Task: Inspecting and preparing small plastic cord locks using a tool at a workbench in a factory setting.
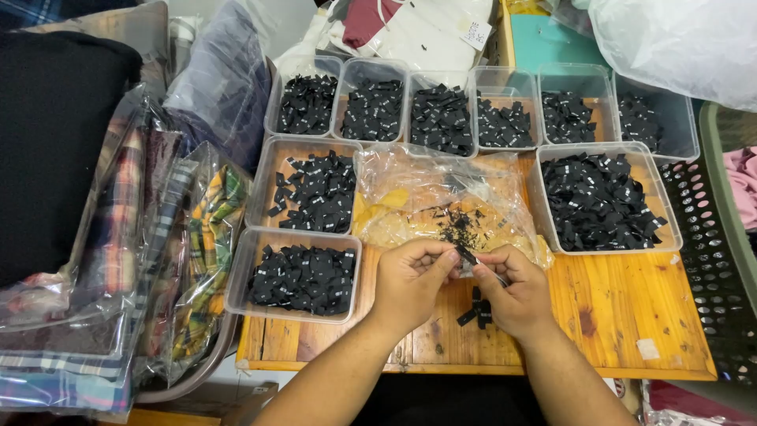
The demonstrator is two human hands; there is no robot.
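Head view, just the one. The wooden counter [615, 315] is crowded: bare planks only show along the near edge, mostly at 4 to 5 o'clock of the hands, with a bit of room at 6 o'clock under the wrists. Everything from 9 round to 2 o'clock is boxed in by clear plastic tubs [293, 276], rectangular with rounded corners, each loaded with small black folded labels with tiny white marks. A row of six tubs runs along the far edge, two more stack down the left, and a big one [599, 201] sits at 2 o'clock. Right at 12 o'clock is a crinkly clear bag [418, 205] lying open with a sprinkle of black bits on it.

At 9 o'clock, bagged plaid fabric [197, 237] hangs over the counter's left edge. At 3 o'clock there's a dark perforated basket [710, 260].

Both forearms come in from 6 o'clock, wrists nearly touching. The left hand [410, 280] and right hand [512, 292] are curled in, fingertips pinching one black label [467, 256] between them, just above the wood. A few loose labels [477, 309] lie on the planks under the right hand.
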